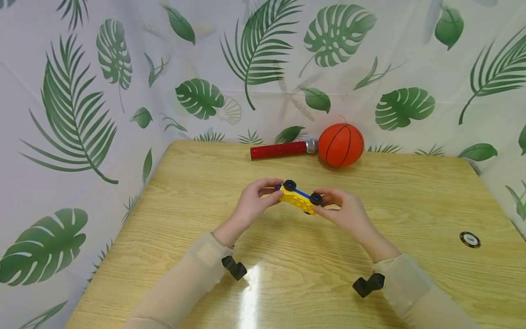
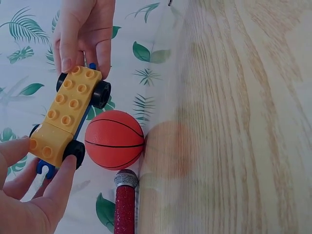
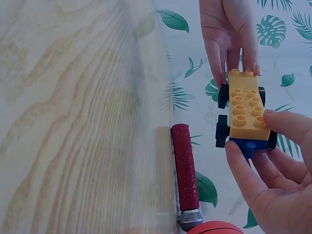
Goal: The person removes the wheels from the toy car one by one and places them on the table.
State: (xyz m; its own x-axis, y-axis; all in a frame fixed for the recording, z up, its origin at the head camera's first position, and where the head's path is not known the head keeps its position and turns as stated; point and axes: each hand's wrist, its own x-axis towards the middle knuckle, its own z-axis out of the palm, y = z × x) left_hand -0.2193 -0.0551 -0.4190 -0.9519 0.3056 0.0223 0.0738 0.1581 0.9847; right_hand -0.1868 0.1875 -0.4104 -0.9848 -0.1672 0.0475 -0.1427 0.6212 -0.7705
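Note:
A yellow toy car (image 1: 297,199) with a studded top, blue base and black wheels is held up over the table between both hands. My left hand (image 1: 251,204) pinches one end, where a blue hook (image 2: 45,169) sticks out. At the opposite end, the fingers and thumb of my right hand (image 1: 347,213) grip the car near a small blue knob (image 3: 250,147). In the head view the car is tilted, with its studs toward me. Both wrist views show thumbs on the yellow body and fingers around the base.
Behind the hands, a red glittery microphone (image 1: 279,150) lies at the table's back edge, its silver head beside an orange basketball (image 1: 341,145). A black-and-white round chip (image 1: 470,239) lies on the wooden table (image 1: 304,274) at the right. A leaf-patterned curtain (image 1: 263,109) hangs behind.

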